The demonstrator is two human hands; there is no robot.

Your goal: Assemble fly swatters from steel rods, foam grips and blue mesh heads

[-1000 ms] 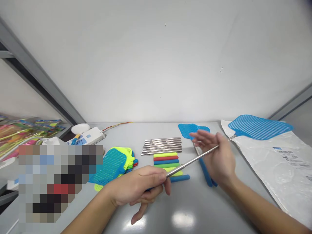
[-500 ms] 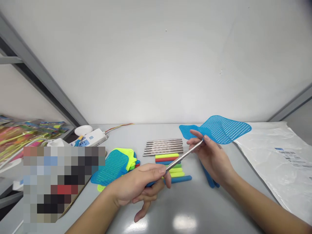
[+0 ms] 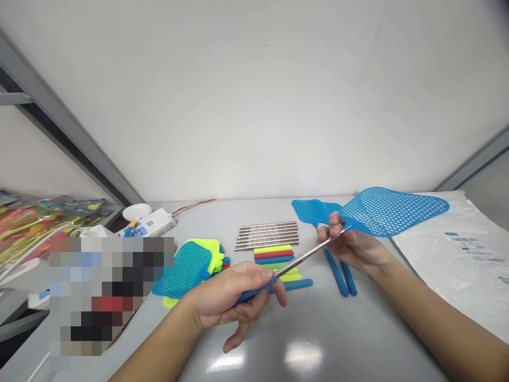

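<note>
I hold a blue fly swatter point(image 3: 392, 211) above the grey table point(image 3: 318, 339). My left hand point(image 3: 234, 297) is closed around its blue handle, with the metal telescopic rod point(image 3: 306, 255) running up to the right. My right hand point(image 3: 353, 246) pinches the rod where it meets the blue mesh head. Under my hands lie coloured foam handles point(image 3: 274, 257) in yellow, red, blue and green, and a row of several metal rods point(image 3: 267, 235). Two more blue-handled swatters point(image 3: 342, 270) lie below my right hand, one blue head point(image 3: 312, 210) showing behind it.
A stack of loose mesh heads point(image 3: 193, 262), blue over yellow, lies left of centre. A white power strip point(image 3: 149, 223) with coloured wires sits at the back left. A clear plastic bag point(image 3: 461, 254) covers the right side. Coloured packaged goods point(image 3: 35, 217) lie far left.
The rod has been pushed in and is much shorter. My right hand went from an open hand near the rod to a pinch at the head joint, and the blue head drew closer.
</note>
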